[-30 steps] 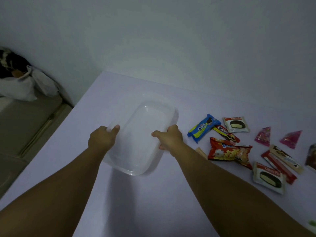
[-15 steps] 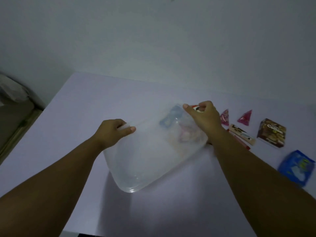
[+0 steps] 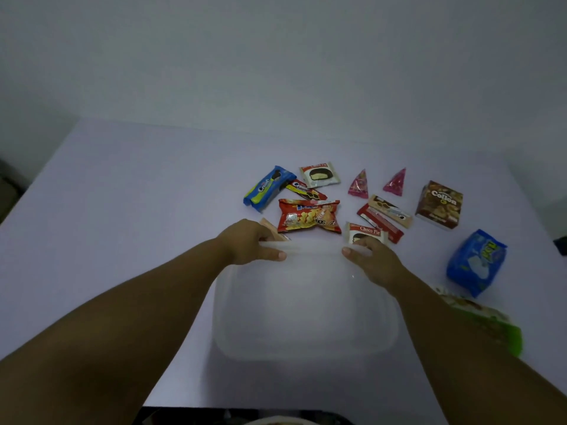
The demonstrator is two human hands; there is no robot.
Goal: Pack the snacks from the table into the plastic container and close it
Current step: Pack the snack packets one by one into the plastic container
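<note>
Clear plastic container (image 3: 303,305) sits on the white table (image 3: 122,210), near the front edge, rounded rectangular, translucent and faint against the tabletop; whether a lid is on it cannot be told. Snacks lie just beyond its far rim: blue Oreo pack (image 3: 266,188), slim yellow-red Oreo stick (image 3: 306,191), red chips bag (image 3: 309,216), two Choco Pie packs, the far one (image 3: 319,174) and the near one (image 3: 366,233), two pink triangular sachets (image 3: 359,185), (image 3: 395,183), a beige wafer bar (image 3: 390,211) and red wafer bar (image 3: 379,223) side by side, brown Collon box (image 3: 439,204), blue bag (image 3: 476,261) at right.

Both forearms reach forward from the bottom corners. Left hand (image 3: 252,243) grips the container's far rim at its left corner, fingers curled over the edge, thumb pointing inward. Right hand (image 3: 375,259) grips the far rim at the right corner, thumb pointing inward too.

Left hand partly covers a small tan packet (image 3: 274,230). Right fingers overlap the near Choco Pie. A green-edged pack (image 3: 478,320) is mostly hidden behind the right forearm; its print is unreadable.
</note>
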